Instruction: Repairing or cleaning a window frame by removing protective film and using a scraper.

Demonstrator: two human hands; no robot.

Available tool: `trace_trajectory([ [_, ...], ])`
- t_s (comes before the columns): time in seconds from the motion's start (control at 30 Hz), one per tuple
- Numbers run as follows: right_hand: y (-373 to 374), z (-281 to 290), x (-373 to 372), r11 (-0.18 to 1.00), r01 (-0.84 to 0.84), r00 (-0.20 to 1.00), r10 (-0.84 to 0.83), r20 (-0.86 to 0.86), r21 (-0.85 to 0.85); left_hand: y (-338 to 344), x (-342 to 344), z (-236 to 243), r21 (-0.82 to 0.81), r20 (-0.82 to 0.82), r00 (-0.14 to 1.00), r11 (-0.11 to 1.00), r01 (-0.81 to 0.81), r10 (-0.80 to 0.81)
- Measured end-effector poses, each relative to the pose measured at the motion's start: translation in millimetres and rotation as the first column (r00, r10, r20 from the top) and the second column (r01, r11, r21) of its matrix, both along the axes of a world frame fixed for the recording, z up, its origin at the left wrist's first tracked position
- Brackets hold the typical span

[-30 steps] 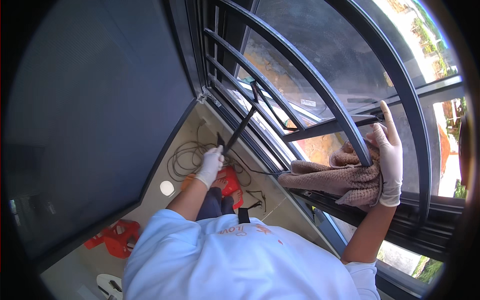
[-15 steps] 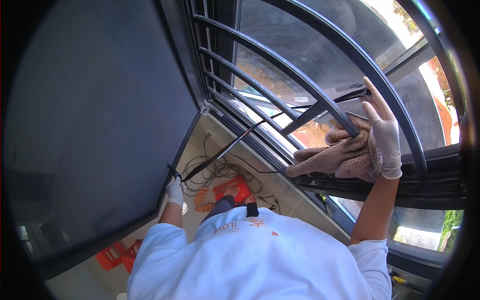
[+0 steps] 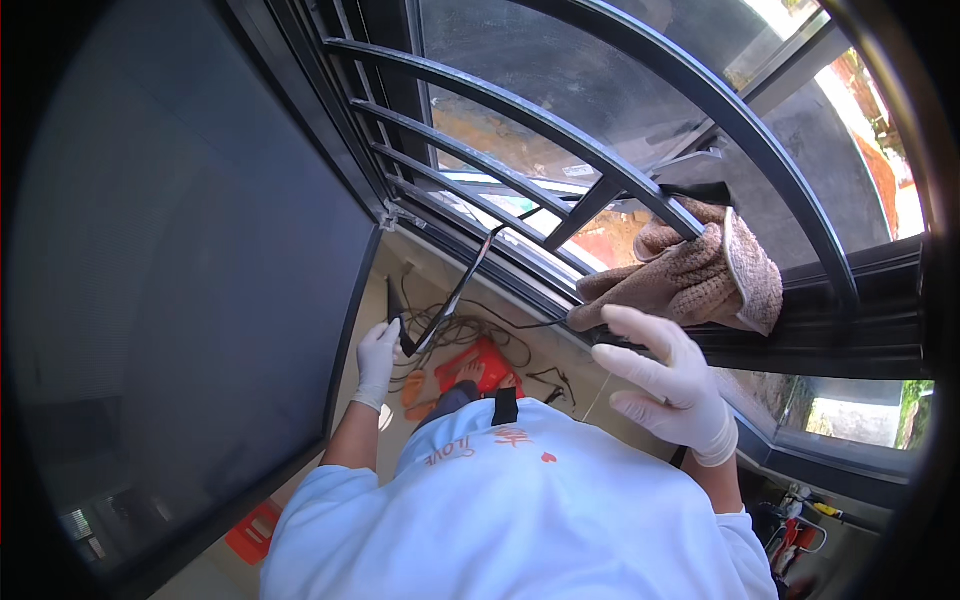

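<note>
My left hand [image 3: 377, 362], in a white glove, pinches one end of a long, flat, glossy black strip [image 3: 445, 308]. The strip bends below the fingers, then slants up through the window bars [image 3: 520, 110]. Its far end lies loose beside a brown textured cloth [image 3: 690, 275], which is draped over a lower bar. Also gloved in white, my right hand [image 3: 675, 390] hangs in the air just below the cloth, fingers spread and holding nothing.
A large dark screen panel [image 3: 200, 250] fills the left side. Below me are a red stool [image 3: 485, 362], a coiled cable [image 3: 455, 335] and orange slippers [image 3: 412, 388]. Another red plastic piece [image 3: 255, 530] stands lower left. Tools [image 3: 795, 535] lie at lower right.
My right hand has let go of the strip by the window bars and come down toward me. The left hand has moved slightly right and up, and the strip now hangs slacker.
</note>
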State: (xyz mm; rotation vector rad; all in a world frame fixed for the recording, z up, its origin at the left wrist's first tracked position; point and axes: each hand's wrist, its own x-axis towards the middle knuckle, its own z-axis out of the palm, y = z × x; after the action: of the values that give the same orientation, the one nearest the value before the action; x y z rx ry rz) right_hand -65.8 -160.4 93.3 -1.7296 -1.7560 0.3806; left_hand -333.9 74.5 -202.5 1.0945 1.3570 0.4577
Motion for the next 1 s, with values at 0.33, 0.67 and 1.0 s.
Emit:
trace_trajectory([
  [0.33,-9.0,-68.5,-7.6,0.959,0.100,0.889,-0.206,-0.409,-0.266,3.9,130.1,25.2,0.121,0.279,0.918,0.959,0.257,-0.281],
  [0.67,15.5,-149.6,0.1,0.831,0.384,0.551,-0.557,-0.622,-0.404,17.6,191.8,12.7,0.455,0.192,0.835,0.801,0.389,-0.515],
  [1.0,-7.5,-167.7,-21.4,0.795,0.274,0.509,-0.597,-0.620,-0.541,34.1,245.4,-82.8,0.274,0.245,0.802,0.833,0.481,-0.544],
])
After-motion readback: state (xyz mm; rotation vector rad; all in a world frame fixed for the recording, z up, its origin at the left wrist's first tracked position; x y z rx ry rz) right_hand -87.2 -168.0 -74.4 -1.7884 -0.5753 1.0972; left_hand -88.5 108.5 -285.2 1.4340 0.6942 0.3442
